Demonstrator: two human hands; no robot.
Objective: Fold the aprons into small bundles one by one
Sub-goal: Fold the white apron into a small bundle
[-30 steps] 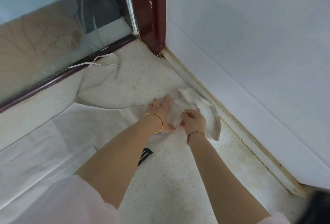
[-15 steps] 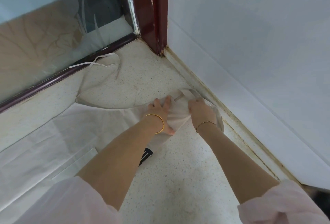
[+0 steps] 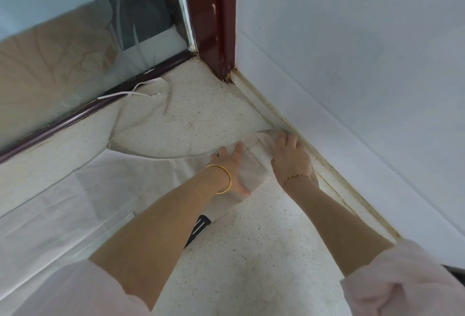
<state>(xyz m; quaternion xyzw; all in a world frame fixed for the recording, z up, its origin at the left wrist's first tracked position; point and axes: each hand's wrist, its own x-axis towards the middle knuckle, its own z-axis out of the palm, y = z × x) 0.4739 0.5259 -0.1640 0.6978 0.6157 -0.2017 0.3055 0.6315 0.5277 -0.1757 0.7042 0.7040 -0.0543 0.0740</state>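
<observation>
left hand [image 3: 227, 164] and right hand [image 3: 289, 159] flat on apron [image 3: 141, 179], fingers seemingly straight, no grip

The white wall [image 3: 352, 64] and its stained skirting strip [image 3: 266, 109] run just beside the right hand [image 3: 289, 159] and close off that side. Beyond both hands, bare speckled floor [image 3: 201, 119] lies open up to the dark red door frame [image 3: 214, 26] and the glass door's bottom rail [image 3: 75, 114]. Left of the left hand [image 3: 231, 167], the apron [image 3: 100, 189] lies spread flat on the floor. Nearer the person, the floor between the forearms is bare; a black striped object [image 3: 198, 227] lies under the left forearm.
</observation>
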